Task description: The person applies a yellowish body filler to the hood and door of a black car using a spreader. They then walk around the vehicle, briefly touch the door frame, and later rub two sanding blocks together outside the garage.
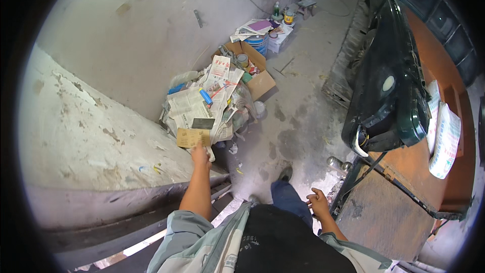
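My left hand [200,156] reaches forward and pinches the near edge of a tan sheet of sandpaper [186,138], its printed back facing up. Just beyond it, a small dark grey sheet [203,123] lies on spread newspapers [184,105]. A blue-handled tool [205,96] rests on the same papers, and its far end is hard to make out. My right hand [318,203] hangs by my right leg, holding nothing, with its fingers loosely bent and apart.
Behind the newspapers stand an open cardboard box [262,85] with cans and a blue bucket [258,45]. A dark green car panel [386,78] rises on the right above a brown board [389,212] with white bags [445,141]. A peeling wall [101,136] borders the left.
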